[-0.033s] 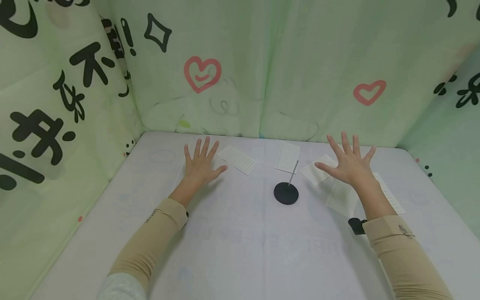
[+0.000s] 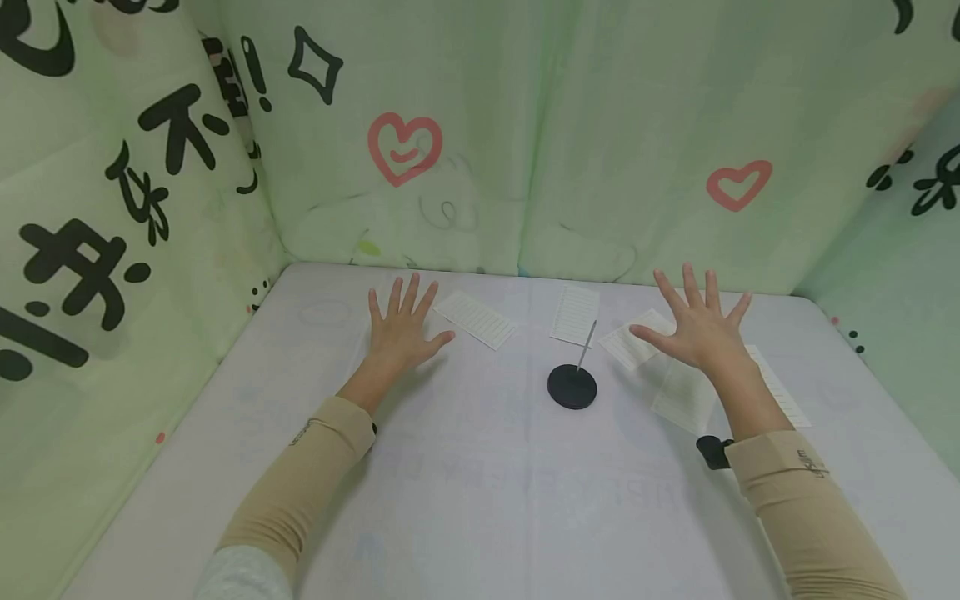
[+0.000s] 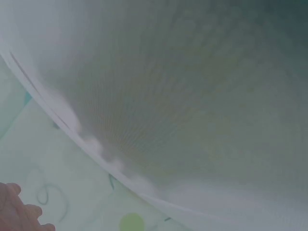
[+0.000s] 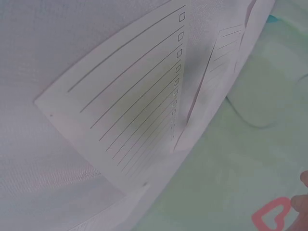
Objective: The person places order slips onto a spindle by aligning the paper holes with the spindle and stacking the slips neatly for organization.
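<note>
Both hands are spread flat with straight fingers and grasp nothing. The landmark is the black round stand with a thin metal spike rising from it, set on the white bench.

The left hand lies palm down on the bench well to the left of the stand, fingers fanned toward the back wall. Just to the right of its thumb, still left of the stand, a lined paper slip lies flat at a slant.

The right hand is to the right of the stand, fingers fanned and released; whether the palm touches the bench or hovers just above cannot be told from the head view. It is over several lined slips: one pokes out under its thumb, just right of the spike, another lies under the wrist, and one more shows beyond the forearm, farthest from the stand. The right wrist view shows a checklist sheet with small boxes along its edge, lying on the bench.

Behind the stand, a further slip lies flat near the back wall. Green printed cloth with red hearts encloses the bench on three sides.
</note>
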